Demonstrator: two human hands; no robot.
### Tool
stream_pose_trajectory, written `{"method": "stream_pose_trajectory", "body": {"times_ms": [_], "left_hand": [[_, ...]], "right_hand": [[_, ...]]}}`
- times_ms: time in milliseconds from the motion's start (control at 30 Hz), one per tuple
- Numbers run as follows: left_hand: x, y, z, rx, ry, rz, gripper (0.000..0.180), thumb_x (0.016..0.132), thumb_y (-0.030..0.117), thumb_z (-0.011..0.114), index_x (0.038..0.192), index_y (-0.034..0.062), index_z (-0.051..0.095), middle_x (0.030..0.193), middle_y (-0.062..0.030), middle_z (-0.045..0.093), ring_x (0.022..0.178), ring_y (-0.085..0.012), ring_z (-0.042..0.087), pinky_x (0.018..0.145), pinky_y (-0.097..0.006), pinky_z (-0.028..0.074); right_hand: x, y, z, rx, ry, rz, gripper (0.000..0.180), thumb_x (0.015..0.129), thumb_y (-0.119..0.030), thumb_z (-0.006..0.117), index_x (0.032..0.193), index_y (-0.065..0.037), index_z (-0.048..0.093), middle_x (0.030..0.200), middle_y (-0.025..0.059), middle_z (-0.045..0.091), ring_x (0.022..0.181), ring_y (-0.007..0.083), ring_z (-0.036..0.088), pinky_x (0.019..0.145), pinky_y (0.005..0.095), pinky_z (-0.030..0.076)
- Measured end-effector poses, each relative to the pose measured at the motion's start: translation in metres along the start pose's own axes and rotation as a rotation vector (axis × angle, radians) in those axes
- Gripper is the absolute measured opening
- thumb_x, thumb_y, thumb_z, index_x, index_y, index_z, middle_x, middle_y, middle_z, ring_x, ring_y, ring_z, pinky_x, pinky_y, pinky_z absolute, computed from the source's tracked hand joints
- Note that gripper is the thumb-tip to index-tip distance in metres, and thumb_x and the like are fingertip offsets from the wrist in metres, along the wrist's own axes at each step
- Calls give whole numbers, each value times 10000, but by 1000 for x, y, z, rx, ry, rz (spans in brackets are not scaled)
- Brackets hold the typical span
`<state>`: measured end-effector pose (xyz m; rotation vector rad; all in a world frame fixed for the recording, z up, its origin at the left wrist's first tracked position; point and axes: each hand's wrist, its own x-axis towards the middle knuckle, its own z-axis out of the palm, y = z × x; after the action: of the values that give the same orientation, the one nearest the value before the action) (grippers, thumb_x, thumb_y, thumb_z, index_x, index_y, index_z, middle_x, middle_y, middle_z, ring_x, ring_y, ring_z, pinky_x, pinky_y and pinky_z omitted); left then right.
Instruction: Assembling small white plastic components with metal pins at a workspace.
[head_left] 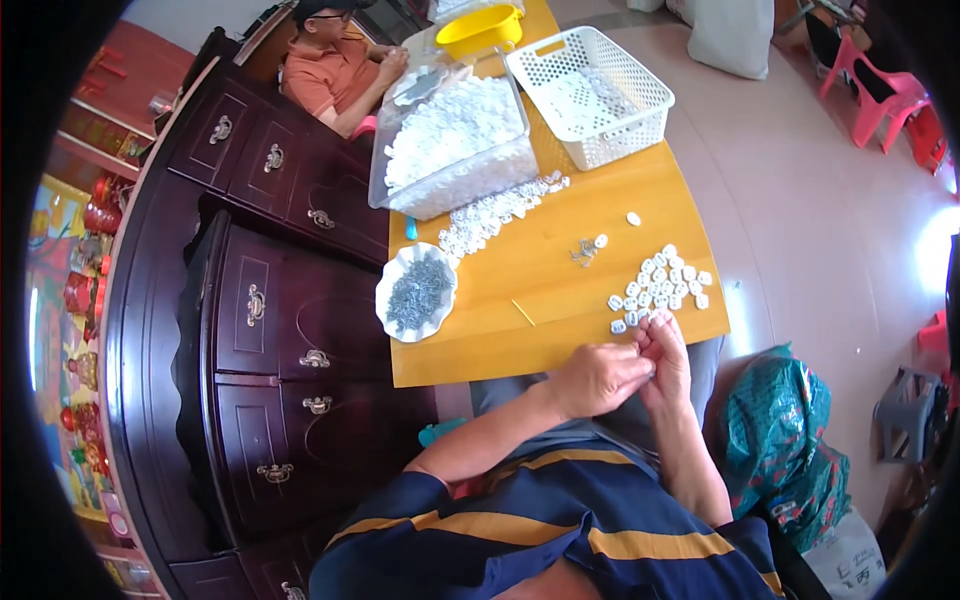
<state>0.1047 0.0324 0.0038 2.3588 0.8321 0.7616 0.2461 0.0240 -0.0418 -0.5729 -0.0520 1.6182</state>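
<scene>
Our left hand (597, 377) and right hand (668, 352) meet at the table's (520, 345) near-right corner beside white pieces (660, 285); fingers pinched, contents unclear.

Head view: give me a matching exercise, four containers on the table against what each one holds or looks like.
Things:
1. white scalloped dish
2. clear plastic bin
3. white perforated basket
4. yellow bowl

Descriptions:
A. heaped with small white parts
B. far end of the table, contents hidden
C. pile of small dark metal pieces
D. almost empty

Pairs: 1-C, 2-A, 3-D, 4-B
</scene>
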Motion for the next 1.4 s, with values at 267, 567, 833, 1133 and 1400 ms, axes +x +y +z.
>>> {"method": "stream_pose_trajectory", "body": {"times_ms": [267,567,833,1133,1400], "left_hand": [[-14,12,10,-195,147,-170,177,845,48,761,1012,8,717,952,-171,702,859,-341,705,741,-375,571],[-35,-5,-8,-525,349,-459,146,920,-31,677,1055,17,701,824,1,685,665,-29,609,582,-207,493],[-34,-15,-34,-496,398,-484,149,945,-44,672,1088,-11,695,872,5,646,709,-31,592,646,-195,502],[-40,-20,-37,-446,313,-480,191,988,-10,635,1174,-9,679,995,-17,689,867,-53,651,737,-204,549],[-41,-21,-38,-417,267,-478,192,986,-31,618,1165,-11,684,1022,-13,665,878,-54,648,743,-204,547]], "right_hand": [[-7,11,-1,-77,-2,-10,88,1003,-91,616,1090,-91,602,929,53,667,801,104,625,714,218,522],[-4,27,11,-164,-38,-41,77,988,-62,646,1054,-74,608,935,18,630,805,100,579,755,236,481],[-15,31,7,-374,-88,-25,91,984,-72,665,1061,-59,617,955,16,678,833,79,620,787,230,504],[-19,32,11,-465,-116,-38,69,985,-76,659,1027,-45,614,918,-4,655,833,60,608,792,230,516],[-16,33,10,-511,-100,-28,72,986,-80,663,1023,-39,617,905,-7,648,821,52,606,774,220,519]]}}
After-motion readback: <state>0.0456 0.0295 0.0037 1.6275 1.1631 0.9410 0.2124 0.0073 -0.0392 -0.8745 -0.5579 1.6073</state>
